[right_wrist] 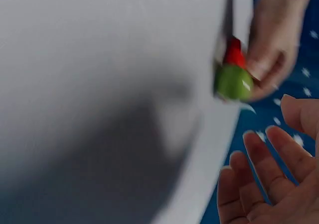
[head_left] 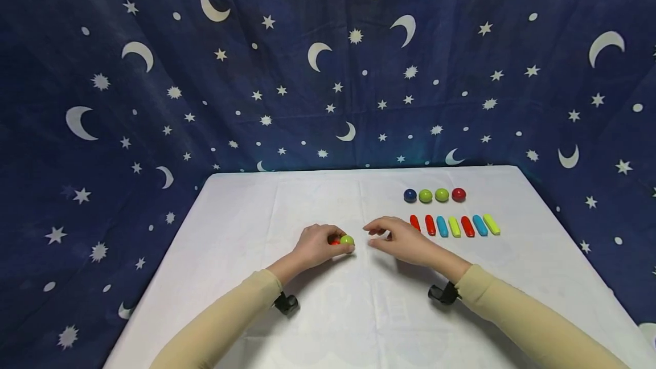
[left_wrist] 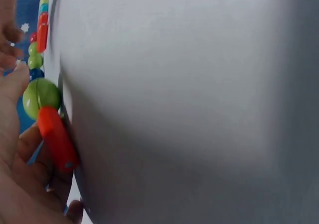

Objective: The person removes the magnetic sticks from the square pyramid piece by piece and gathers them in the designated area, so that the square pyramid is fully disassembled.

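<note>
My left hand (head_left: 319,245) pinches a green ball (head_left: 347,240) low over the white table, thumb on the near side. A short red rod (left_wrist: 57,139) meets the ball end to end, and my fingers lie along it in the left wrist view. To the right, my right hand (head_left: 402,239) hovers a little apart, palm facing the left hand, its fingers loosely extended around nothing. From the right wrist view, the fingers of the right hand (right_wrist: 271,179) are spread, while the green ball and red rod appear blurred beside the left hand.
Behind the right hand lies a row of red, blue and yellow rods (head_left: 454,226). Farther back sit a dark blue ball (head_left: 410,195), two green balls (head_left: 426,196) and a red ball (head_left: 458,194). A starry blue curtain (head_left: 287,118) borders the white table (head_left: 246,215).
</note>
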Demonstrator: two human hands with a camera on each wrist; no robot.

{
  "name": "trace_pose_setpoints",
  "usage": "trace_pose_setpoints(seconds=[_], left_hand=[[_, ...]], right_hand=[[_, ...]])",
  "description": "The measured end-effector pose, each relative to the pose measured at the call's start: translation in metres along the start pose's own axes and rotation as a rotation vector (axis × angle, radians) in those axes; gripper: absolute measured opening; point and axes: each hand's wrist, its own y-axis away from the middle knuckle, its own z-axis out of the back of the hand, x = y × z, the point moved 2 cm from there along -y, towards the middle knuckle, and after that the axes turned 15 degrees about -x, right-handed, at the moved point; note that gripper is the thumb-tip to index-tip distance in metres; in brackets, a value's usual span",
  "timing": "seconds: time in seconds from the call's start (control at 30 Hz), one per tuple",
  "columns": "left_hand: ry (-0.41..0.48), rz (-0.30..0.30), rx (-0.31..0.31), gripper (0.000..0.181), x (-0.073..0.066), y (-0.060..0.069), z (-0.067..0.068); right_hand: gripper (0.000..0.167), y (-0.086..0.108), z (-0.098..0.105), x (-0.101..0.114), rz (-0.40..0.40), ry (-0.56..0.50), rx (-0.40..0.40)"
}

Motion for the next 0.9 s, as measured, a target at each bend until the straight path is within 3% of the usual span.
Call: trace_pose_setpoints(seconds=[0.13,0.27,0.43,0.63,0.9], left_hand=[[0.056,-0.044,0.045,0.047,0.005,0.001,0.004],[0.092,-0.056,0.068,0.042,0.013,0.003,0.01],[0.132,-0.033,0.091,0.034,0.022,0.003,0.016],[0.147,-0.067,0.081,0.027,0.025,0.003,0.019],[0.143,-0.089,0.059,0.02,0.026,0.005,0.02]], right_hand=[[0.044,-0.01,-0.03,-0.001,-0.008,-0.016,0.049],[0.047,-0.018,-0.046,-0.004,-0.038,-0.004,0.052],[0.044,-0.025,-0.051,-0.004,-0.046,-0.044,0.052],[0.042,-0.029,-0.053,0.0,-0.029,-0.089,0.058],[0.035,-0.031,-0.057,-0.002,-0.072,-0.097,0.055]])
